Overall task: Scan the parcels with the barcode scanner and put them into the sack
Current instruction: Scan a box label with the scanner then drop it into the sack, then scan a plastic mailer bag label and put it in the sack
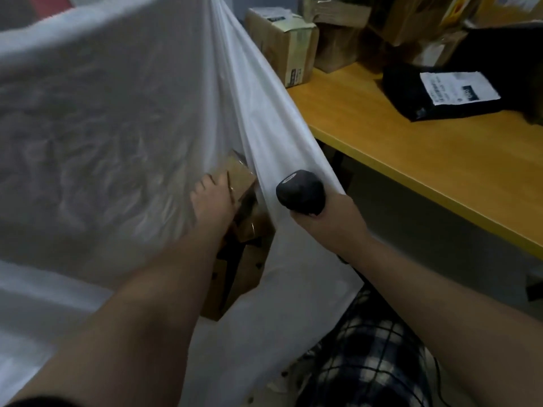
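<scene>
A large white sack (123,118) fills the left and middle of the view, its mouth held open. My left hand (213,201) reaches into the opening and grips a brown cardboard parcel (245,254) that sits partly inside the sack. My right hand (326,218) holds the black barcode scanner (301,191) and pulls the sack's right edge (293,154) taut beside the table. On the table lies a black mailer bag (435,92) with a white label.
A yellow wooden table (411,154) stands at the right. Several cardboard boxes (282,42) are stacked along its back. My checked trousers (370,356) show at the bottom, with a thin cable beside them.
</scene>
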